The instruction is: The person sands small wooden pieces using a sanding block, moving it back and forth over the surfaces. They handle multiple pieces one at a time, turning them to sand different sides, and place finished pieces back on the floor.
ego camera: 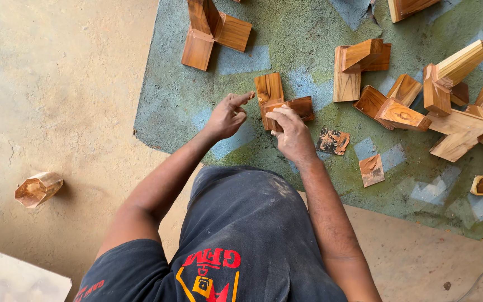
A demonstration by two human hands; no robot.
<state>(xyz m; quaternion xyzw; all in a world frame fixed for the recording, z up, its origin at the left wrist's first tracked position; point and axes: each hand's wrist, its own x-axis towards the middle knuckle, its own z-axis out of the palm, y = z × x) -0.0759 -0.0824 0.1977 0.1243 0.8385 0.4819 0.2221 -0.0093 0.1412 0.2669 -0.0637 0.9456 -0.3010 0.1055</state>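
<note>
The right hand (290, 130) gripped a brown wooden block piece (284, 106) by its near end, so it stood steady on the green mat (174, 100). The left hand (227, 116) held nothing; one finger pointed at the block's top. More joined wooden blocks (448, 106) lay heaped to the right.

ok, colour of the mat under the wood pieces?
Mottled green with pale blue patches, worn; the mat shows best in the head view.
</note>
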